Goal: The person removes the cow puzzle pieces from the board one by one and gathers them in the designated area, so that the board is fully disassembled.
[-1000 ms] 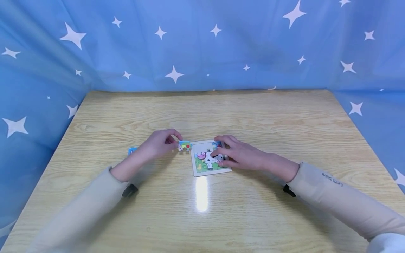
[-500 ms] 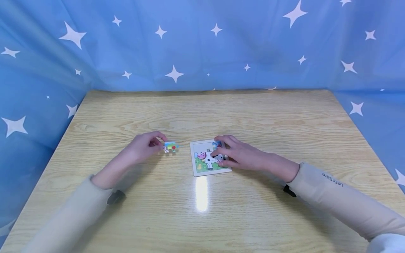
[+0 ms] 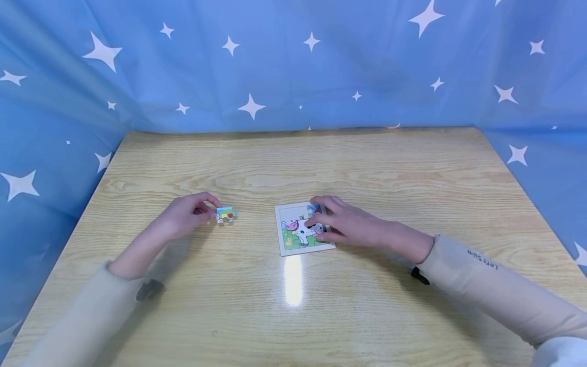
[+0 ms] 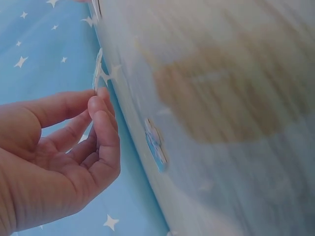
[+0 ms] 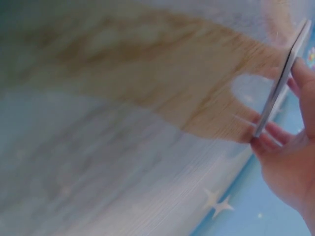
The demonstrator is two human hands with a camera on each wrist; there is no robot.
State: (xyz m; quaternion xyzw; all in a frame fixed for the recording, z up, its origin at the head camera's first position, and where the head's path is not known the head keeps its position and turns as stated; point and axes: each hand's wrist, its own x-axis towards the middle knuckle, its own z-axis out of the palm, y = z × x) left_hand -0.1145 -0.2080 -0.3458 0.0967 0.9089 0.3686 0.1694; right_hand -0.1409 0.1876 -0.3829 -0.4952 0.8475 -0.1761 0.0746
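My left hand is raised over the left part of the table. It pinches a jigsaw piece printed in blue, green and red between thumb and fingertips; the left wrist view shows this piece edge-on. Below it on the tabletop lies another jigsaw piece with a blue edge, which the left hand covers in the head view. My right hand rests on the right side of a pale-framed cow puzzle board, fingers spread over its surface. In the right wrist view the board appears edge-on.
A wood-grain table carries everything, with a bright light reflection in front of the puzzle board. A blue curtain with white stars hangs behind the table and at its sides.
My left hand has moved left, away from the puzzle board, with the jigsaw piece in its fingers. It now hides the blue piece seen earlier. The right hand stays on the board.
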